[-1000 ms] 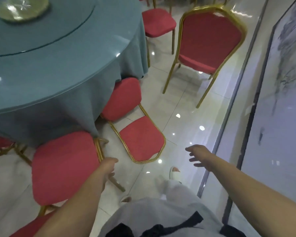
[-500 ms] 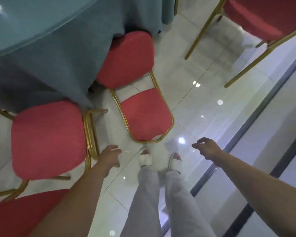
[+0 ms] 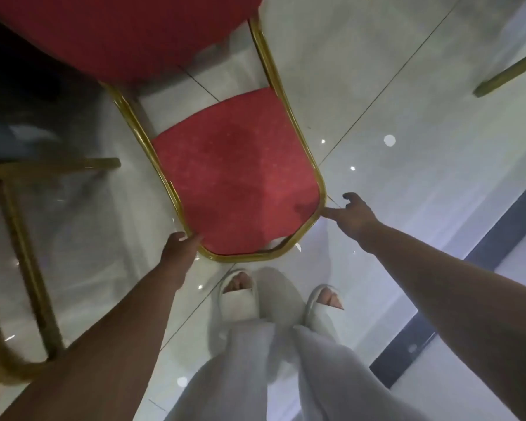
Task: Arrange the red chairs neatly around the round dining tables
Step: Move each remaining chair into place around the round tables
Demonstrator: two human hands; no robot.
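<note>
Standing on the glossy white tiled floor (image 3: 407, 141), the red chair (image 3: 237, 177) faces away from the person. Its padded back in a gold frame (image 3: 292, 117) is nearest the camera and its red seat (image 3: 119, 34) lies at the top of the view, beside a dark, blurred cloth (image 3: 9, 126) at the left edge.

The left hand (image 3: 178, 247) rests against the lower left corner of the chair back's frame. Its fingertips are hidden behind the hand, so I cannot tell whether they grip the bar. The right hand (image 3: 354, 214) is at the opposite corner, one straight digit touching the frame and the other fingers loosely spread above it, holding nothing.

The person's feet in white slippers (image 3: 240, 302) and pale trousers (image 3: 240, 375) are just behind the chair back. The gold legs of a second chair (image 3: 25, 244) stand at the left, and another gold leg (image 3: 510, 74) shows at the upper right.
</note>
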